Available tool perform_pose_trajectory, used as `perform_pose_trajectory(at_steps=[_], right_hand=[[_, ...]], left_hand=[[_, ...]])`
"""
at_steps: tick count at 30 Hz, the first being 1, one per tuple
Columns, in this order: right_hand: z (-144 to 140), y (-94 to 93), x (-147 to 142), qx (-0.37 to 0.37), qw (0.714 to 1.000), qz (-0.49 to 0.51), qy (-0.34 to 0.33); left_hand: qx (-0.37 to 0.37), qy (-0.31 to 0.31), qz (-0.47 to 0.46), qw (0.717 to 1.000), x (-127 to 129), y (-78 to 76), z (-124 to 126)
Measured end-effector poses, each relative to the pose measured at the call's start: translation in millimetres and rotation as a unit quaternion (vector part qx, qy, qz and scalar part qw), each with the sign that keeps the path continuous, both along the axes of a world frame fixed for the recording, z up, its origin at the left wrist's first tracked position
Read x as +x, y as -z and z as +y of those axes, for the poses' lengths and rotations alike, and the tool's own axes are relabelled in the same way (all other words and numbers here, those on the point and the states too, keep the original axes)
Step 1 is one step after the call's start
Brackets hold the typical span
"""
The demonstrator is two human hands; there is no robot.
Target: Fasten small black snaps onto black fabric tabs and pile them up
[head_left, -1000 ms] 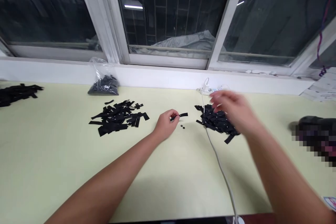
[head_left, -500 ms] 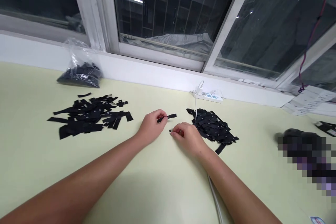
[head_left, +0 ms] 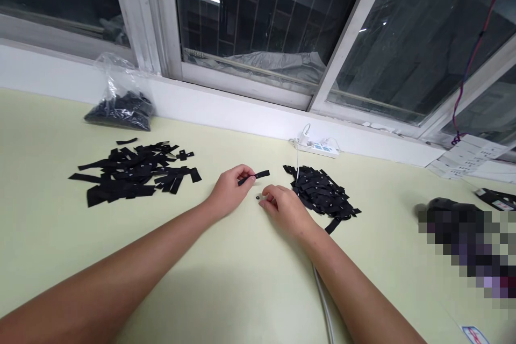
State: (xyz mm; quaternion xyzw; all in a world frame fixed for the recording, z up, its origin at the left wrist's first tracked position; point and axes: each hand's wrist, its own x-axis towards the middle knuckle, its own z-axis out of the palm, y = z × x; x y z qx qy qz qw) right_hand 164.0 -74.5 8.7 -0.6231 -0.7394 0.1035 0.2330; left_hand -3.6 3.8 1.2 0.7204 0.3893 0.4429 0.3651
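Note:
My left hand (head_left: 233,188) pinches a short black fabric strip (head_left: 263,173) between thumb and fingers, just above the table. Its free end points to the right. Close by on the right, my right hand (head_left: 285,208) has its thumb and fingertips drawn together; whatever they hold is too small to make out. At those fingertips shows a small dark round piece (head_left: 258,198) with a light centre, and I cannot tell whether it is gripped or lies on the table. A heap of black strips (head_left: 322,191) lies beyond my right hand, and a looser heap (head_left: 133,172) spreads to the left.
A clear plastic bag (head_left: 121,110) of black pieces stands at the back left. A white power strip (head_left: 320,148) sits by the window wall, its cable (head_left: 322,301) passing under my right arm. Dark items (head_left: 455,212) and white boxes (head_left: 463,156) lie right.
The view has shifted slightly. The strip in my left hand is tilted a little more, its free end raised. My right hand stays near the small round piece with its fingertips together.

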Motion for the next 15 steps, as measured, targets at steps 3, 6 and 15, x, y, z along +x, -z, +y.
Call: perform_pose_trajectory(at_steps=[3, 6, 15], right_hand=[[0.3, -0.9, 2.0, -0.010, 1.000, -0.006, 0.018], [0.3, -2.2, 1.8, -0.018, 1.000, -0.014, 0.022], [0.5, -1.9, -0.4, -0.018, 0.999, -0.045, 0.022]], left_hand=[[-0.014, -0.003, -0.015, 1.000, 0.1, 1.9, 2.4], [-0.019, 0.003, -0.026, 0.999, 0.4, 4.8, 4.4], [-0.045, 0.031, -0.081, 0.995, 1.3, 8.0, 8.0]])
